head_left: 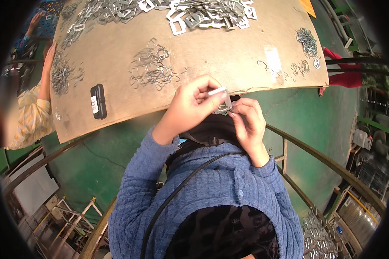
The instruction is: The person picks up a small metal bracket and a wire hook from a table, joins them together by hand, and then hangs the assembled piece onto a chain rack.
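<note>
At the near edge of the table, my left hand [189, 107] is closed on a flat, pale metal frame buckle [218, 91], held up between thumb and fingers. Beside it, my right hand [250, 123] pinches a small bent metal wire piece [230, 109] against the lower part of the buckle. My fingers partly hide where the two meet. More shiny metal bits [221, 110] show just below my left thumb, over my lap. A loose heap of bent wire hooks [154, 74] lies on the table beyond my left hand.
A large pile of flat metal frames [207, 14] covers the table's [220, 52] far side. Wire hooks [307, 42] lie at the right, others [61, 74] at the left. A black case [98, 101] sits near the front edge. At left, a person's arm [46, 82] rests against the table.
</note>
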`<control>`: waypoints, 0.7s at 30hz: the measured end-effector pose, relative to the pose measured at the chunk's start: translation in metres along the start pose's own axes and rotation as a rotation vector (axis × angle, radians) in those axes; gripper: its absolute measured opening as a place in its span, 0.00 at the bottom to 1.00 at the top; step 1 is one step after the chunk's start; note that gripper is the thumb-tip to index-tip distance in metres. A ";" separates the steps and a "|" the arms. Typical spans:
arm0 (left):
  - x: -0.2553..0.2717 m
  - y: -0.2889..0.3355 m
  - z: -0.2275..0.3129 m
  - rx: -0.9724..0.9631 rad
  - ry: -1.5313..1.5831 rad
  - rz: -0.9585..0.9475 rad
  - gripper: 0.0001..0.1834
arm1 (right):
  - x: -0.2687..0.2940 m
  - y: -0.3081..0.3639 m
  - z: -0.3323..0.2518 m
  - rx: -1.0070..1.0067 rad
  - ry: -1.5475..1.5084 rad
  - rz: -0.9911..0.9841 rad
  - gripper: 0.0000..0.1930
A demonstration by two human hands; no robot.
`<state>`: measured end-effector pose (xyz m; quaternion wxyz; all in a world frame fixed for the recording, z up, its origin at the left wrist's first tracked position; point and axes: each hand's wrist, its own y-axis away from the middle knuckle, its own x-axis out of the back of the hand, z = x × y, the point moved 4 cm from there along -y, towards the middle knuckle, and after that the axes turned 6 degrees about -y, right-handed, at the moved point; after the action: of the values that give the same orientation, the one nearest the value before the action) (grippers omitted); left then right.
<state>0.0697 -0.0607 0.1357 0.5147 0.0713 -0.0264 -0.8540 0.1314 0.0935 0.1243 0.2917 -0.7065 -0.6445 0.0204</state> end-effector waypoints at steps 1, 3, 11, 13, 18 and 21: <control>-0.001 0.003 0.005 -0.109 -0.233 0.012 0.05 | 0.000 0.001 0.001 -0.007 0.012 -0.005 0.10; -0.009 0.010 0.023 -0.370 -0.590 0.052 0.05 | 0.000 0.005 0.007 -0.046 0.026 -0.024 0.12; -0.017 0.013 0.013 -0.459 -0.614 -0.006 0.06 | -0.001 0.011 0.010 -0.272 -0.383 0.057 0.21; -0.003 0.010 0.008 -0.329 -0.498 0.025 0.06 | -0.002 0.012 0.011 -0.236 -0.305 0.020 0.22; 0.070 -0.004 -0.020 -0.122 -1.096 0.456 0.07 | 0.000 0.000 0.005 -0.148 -0.165 -0.018 0.12; 0.080 -0.015 -0.027 -0.148 -1.167 0.350 0.07 | 0.000 -0.002 0.005 -0.148 -0.167 0.007 0.08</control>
<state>0.0242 -0.1237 0.0996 0.5517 -0.4492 -0.2558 -0.6546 0.1278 0.0955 0.1210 0.1839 -0.7243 -0.6637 0.0328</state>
